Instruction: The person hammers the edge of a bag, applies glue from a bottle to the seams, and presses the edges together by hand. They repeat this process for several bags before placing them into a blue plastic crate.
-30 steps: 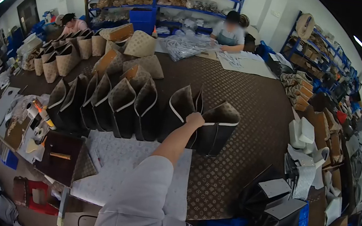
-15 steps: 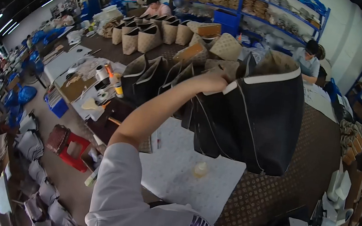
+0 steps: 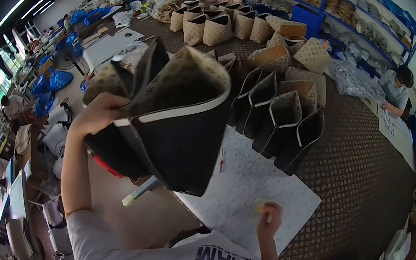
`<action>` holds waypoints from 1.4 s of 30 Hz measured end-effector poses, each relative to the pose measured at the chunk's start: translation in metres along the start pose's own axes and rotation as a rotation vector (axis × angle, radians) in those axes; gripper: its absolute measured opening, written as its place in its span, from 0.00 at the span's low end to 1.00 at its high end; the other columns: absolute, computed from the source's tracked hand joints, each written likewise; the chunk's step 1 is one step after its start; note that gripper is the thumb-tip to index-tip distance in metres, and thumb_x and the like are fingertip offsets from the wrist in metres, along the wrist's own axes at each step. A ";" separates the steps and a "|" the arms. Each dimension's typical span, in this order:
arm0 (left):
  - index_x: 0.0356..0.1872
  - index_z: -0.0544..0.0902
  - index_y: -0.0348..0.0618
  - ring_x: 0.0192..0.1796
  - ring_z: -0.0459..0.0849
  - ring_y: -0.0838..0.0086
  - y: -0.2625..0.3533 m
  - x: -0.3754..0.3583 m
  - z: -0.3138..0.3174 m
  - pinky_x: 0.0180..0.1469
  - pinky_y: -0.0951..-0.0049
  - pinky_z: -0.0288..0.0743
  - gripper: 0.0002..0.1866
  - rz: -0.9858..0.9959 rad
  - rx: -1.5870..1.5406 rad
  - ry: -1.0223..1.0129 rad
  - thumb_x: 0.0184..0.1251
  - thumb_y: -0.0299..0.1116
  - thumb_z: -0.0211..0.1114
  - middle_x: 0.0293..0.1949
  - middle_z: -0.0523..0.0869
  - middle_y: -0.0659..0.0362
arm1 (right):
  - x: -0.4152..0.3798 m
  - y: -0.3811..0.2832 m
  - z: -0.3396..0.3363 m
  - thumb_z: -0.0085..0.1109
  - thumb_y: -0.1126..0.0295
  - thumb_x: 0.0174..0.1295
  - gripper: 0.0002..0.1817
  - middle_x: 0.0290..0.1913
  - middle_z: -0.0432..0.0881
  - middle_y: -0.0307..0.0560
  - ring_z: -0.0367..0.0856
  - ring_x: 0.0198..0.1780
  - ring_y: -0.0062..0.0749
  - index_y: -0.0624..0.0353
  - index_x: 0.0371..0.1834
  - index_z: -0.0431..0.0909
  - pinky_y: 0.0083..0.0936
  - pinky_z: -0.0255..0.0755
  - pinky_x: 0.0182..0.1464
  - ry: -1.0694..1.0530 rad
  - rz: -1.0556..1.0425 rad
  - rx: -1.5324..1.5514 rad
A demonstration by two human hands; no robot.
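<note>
I am gripping a dark bag point(image 3: 176, 125) at its rim with my left hand point(image 3: 96, 113), lifted; my right hand point(image 3: 268, 214) is pinching a small yellow thing point(image 3: 260, 206) on the white sheet point(image 3: 248, 184).

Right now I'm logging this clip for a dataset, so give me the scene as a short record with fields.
Left hand: the left hand grips a dark bag shell by its white-edged rim, raised off the table
Right hand: the right hand rests on the white sheet, closed on a small yellowish object
Work surface: patterned table
Nearby: row of dark bag shells standing upright
Others: person seated at the far side
</note>
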State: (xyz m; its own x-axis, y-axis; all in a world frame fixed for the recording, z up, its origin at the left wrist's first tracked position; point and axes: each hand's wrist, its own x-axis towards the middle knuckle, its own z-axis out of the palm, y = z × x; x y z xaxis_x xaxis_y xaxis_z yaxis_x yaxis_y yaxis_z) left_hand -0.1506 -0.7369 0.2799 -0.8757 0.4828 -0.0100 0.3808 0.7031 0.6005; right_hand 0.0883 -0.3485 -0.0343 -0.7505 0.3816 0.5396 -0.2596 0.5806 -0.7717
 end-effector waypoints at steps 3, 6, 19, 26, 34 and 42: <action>0.37 0.82 0.32 0.27 0.66 0.87 -0.032 -0.027 -0.017 0.28 0.79 0.63 0.09 -0.194 -0.061 -0.032 0.57 0.27 0.65 0.20 0.72 0.64 | 0.041 -0.008 0.097 0.53 0.86 0.50 0.11 0.39 0.80 0.48 0.79 0.42 0.45 0.58 0.34 0.77 0.34 0.73 0.42 -0.329 -0.153 0.091; 0.39 0.82 0.31 0.29 0.68 0.87 -0.080 -0.048 -0.030 0.30 0.79 0.66 0.10 -0.350 -0.006 -0.068 0.57 0.25 0.65 0.24 0.76 0.69 | 0.061 0.004 0.193 0.54 0.84 0.50 0.11 0.39 0.80 0.48 0.78 0.44 0.46 0.58 0.36 0.77 0.38 0.74 0.43 -0.496 -0.104 0.182; 0.46 0.81 0.36 0.25 0.75 0.81 -0.194 -0.076 -0.034 0.30 0.75 0.71 0.16 -0.503 0.109 -0.260 0.54 0.27 0.68 0.21 0.79 0.54 | 0.119 0.051 0.450 0.60 0.62 0.59 0.22 0.45 0.75 0.55 0.78 0.44 0.42 0.63 0.50 0.68 0.35 0.75 0.36 -1.049 0.002 -0.542; 0.46 0.83 0.42 0.33 0.85 0.58 -0.195 -0.010 -0.011 0.37 0.69 0.75 0.15 -0.337 0.098 -0.391 0.57 0.32 0.65 0.32 0.85 0.47 | 0.128 0.066 0.331 0.56 0.59 0.63 0.20 0.31 0.76 0.44 0.77 0.30 0.31 0.63 0.50 0.69 0.33 0.69 0.31 -1.128 0.687 0.227; 0.47 0.83 0.42 0.39 0.85 0.56 -0.274 0.090 0.039 0.43 0.66 0.76 0.16 -0.103 0.141 -0.241 0.55 0.29 0.65 0.36 0.85 0.46 | 0.075 0.023 0.136 0.58 0.69 0.60 0.16 0.33 0.74 0.43 0.71 0.34 0.21 0.64 0.49 0.69 0.21 0.68 0.36 -0.479 0.871 0.094; 0.44 0.85 0.44 0.43 0.83 0.52 -0.327 0.167 0.064 0.48 0.61 0.75 0.15 -0.058 0.187 -0.115 0.53 0.32 0.63 0.38 0.85 0.46 | 0.031 0.007 0.122 0.57 0.71 0.59 0.15 0.29 0.74 0.42 0.71 0.29 0.22 0.64 0.48 0.70 0.23 0.68 0.32 -0.330 0.792 -0.030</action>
State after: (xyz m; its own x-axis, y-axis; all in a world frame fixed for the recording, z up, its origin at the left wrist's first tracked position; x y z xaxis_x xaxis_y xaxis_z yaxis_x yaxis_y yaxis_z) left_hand -0.4024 -0.8532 0.0305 -0.8620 0.4878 -0.1380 0.3888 0.8108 0.4376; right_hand -0.0106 -0.4202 -0.0643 -0.8433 0.4560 -0.2844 0.4286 0.2514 -0.8678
